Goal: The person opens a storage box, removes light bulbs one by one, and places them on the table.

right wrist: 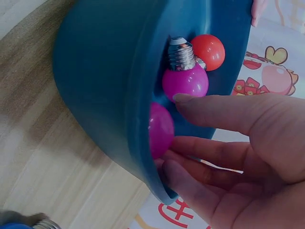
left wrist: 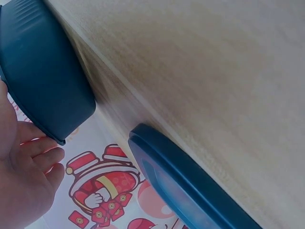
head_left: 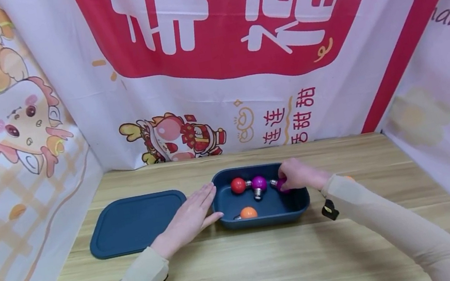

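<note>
A dark blue box stands on the table, its inside turned up. In it lie a red bulb, a purple bulb with a silver screw base, an orange bulb and a second purple bulb by the right end. My left hand rests its extended fingers and thumb against the box's left end. My right hand reaches over the right end, fingers and thumb spread about the second purple bulb. Some fingertips meet that bulb's edge; a gap shows beside it in the right wrist view.
A dark blue lid lies flat to the left of the box. Something orange peeks out behind my right sleeve. Part of a blue bulb shows on the table beyond the box's right end. Printed cloth hangs behind.
</note>
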`<state>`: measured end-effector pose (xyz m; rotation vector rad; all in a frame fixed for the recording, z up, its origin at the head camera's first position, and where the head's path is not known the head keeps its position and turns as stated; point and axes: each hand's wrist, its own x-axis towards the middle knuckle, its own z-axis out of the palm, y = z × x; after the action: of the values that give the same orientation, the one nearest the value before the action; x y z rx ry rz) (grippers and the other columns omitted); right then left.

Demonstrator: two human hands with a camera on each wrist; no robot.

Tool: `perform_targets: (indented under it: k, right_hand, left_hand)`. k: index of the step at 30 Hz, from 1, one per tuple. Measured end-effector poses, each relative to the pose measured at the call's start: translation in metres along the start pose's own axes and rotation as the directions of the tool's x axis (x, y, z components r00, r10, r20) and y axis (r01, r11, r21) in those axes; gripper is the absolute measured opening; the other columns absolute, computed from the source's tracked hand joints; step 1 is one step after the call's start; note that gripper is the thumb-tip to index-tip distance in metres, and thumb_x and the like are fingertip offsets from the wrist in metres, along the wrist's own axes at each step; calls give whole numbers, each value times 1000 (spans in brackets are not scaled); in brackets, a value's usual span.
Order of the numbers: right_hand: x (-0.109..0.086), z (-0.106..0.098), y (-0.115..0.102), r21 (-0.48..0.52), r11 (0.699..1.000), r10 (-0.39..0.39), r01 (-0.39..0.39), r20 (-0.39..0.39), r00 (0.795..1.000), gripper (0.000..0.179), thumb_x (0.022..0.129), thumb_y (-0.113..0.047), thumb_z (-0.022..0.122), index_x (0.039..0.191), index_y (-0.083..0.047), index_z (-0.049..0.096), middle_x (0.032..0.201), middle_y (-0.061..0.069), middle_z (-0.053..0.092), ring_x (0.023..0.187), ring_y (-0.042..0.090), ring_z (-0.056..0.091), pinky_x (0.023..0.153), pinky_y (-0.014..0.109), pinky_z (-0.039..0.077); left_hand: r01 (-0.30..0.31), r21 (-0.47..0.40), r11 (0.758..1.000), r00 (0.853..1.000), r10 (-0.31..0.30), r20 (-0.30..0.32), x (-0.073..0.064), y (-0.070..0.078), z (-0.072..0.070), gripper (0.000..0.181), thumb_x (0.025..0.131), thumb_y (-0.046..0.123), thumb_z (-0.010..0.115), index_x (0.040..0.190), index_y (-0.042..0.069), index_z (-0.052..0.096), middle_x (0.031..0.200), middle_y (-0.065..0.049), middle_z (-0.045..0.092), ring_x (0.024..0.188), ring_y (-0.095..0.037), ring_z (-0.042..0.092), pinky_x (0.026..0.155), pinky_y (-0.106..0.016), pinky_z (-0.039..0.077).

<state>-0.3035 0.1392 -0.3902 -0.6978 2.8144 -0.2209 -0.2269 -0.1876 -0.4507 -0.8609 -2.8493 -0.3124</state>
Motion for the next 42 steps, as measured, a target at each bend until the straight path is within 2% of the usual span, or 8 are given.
perform_targets:
  k: [3,8,16,35,42]
  right_hand:
    - [0,1,-1,-10,1000,-1,1,5,1000,22,82,-19,80,72,-6,66,63,-1,53,59,12,46,53,22,38]
    - [0,3,-2,-4,1000,23,-23,22,1000,24,82,-22,81,91,-2,71,78,5,66,68,15,55,64,27,51]
    - [1,9,-3,43,997,57,-59,65,996,33,84,-23,80,105,0,69,89,7,68,76,16,57,73,29,54]
    - [-2,17,-1,7,1000,-25,25,-17,1000,32,80,-22,83,99,-1,70,81,4,67,71,14,54,65,26,49]
    - [-4,16,-2,23,999,-28,28,-12,1000,32,82,-21,82,103,0,70,87,7,69,75,14,57,70,29,55]
  left_hand:
    - [4,1,1000,1000,-4,6,0,0,0,77,99,56,49,154,6,33,161,-12,34,149,-30,35,120,-48,35]
    - [3,-3,1000,1000,-3,1,0,-1,1,76,99,55,50,154,6,33,161,-12,34,149,-30,35,120,-48,34]
    - [2,7,1000,1000,-2,-5,1,-1,2,76,98,56,49,154,6,34,161,-12,35,149,-29,35,120,-48,35]
    - [12,14,1000,1000,-12,5,0,-1,2,77,98,58,48,154,6,34,161,-11,34,150,-28,35,119,-48,35]
    - [12,3,1000,1000,-12,-2,0,0,1,76,98,56,50,153,5,36,161,-12,35,149,-29,36,119,-48,36]
